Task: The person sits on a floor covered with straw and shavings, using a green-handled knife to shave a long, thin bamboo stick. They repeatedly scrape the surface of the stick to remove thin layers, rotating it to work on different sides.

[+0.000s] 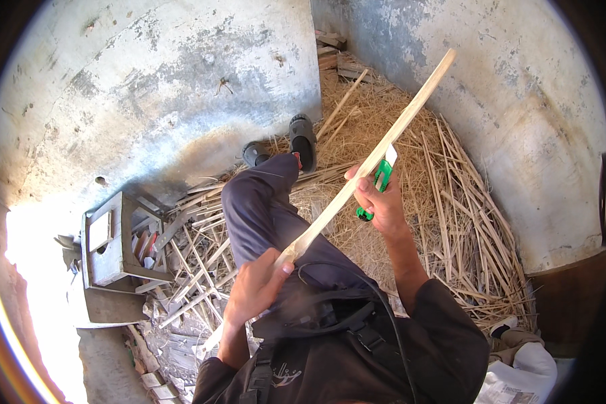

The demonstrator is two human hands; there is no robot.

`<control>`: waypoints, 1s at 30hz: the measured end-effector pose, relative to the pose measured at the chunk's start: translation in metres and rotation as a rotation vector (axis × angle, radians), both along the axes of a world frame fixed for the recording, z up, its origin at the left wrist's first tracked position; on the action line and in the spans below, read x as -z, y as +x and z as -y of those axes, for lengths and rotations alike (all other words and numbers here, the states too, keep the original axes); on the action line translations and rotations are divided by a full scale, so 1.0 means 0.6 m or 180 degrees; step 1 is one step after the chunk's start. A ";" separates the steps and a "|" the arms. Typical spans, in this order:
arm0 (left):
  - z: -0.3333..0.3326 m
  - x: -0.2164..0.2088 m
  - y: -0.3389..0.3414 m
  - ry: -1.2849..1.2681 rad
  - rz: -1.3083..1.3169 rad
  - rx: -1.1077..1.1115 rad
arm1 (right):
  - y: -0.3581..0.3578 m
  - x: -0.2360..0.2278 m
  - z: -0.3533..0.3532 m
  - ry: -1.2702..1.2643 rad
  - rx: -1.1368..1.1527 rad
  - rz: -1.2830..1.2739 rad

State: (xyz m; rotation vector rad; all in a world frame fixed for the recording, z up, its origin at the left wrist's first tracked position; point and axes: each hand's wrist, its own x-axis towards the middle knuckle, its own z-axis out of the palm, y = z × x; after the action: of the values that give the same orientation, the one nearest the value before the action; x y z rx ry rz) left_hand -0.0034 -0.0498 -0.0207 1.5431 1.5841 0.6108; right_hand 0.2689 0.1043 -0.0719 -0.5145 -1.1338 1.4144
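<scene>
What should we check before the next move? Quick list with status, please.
1. Strip supported: ok. The left hand grips the wooden strip on its lower part.
2. Cutter in hand: ok. The right hand holds the green cutter, thumb up by the strip.
3. Blade out: ok. The blade shows beyond the green body.
4. Left hand away from blade: ok. It sits well down the strip.
5. Blade touching strip: cannot tell. They appear side by side; contact isn't clear.
6. Hands gloved: not ok. Both are bare.
</scene>
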 end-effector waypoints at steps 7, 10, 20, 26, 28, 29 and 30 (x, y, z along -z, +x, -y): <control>-0.033 -0.029 0.017 0.1382 -0.0058 0.0186 | -0.012 -0.012 0.019 0.0090 -0.0004 -0.0043; -0.040 -0.049 0.040 0.1002 0.0284 0.0342 | -0.022 -0.020 0.028 -0.0053 0.0034 -0.0094; -0.051 -0.034 0.048 0.1026 0.0434 0.0337 | -0.018 -0.020 0.031 0.0444 0.0130 0.0300; -0.055 -0.026 0.043 0.1068 0.0560 0.0301 | -0.010 0.004 0.036 0.1197 0.0488 0.1191; -0.058 -0.017 0.044 0.1220 0.0598 0.0319 | -0.010 -0.004 0.046 0.1321 0.0627 0.1700; -0.059 -0.021 0.044 0.1141 0.0625 0.0326 | -0.010 -0.003 0.044 0.1538 0.0707 0.1865; -0.059 -0.027 0.044 0.1061 0.0651 0.0332 | -0.011 -0.002 0.042 0.1756 0.0788 0.2030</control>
State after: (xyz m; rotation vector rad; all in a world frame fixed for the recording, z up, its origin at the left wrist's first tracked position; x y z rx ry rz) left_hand 0.0231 -0.0146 -0.0044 1.7297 1.2854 0.9790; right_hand 0.2626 0.0790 -0.0710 -0.6938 -1.8213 0.6754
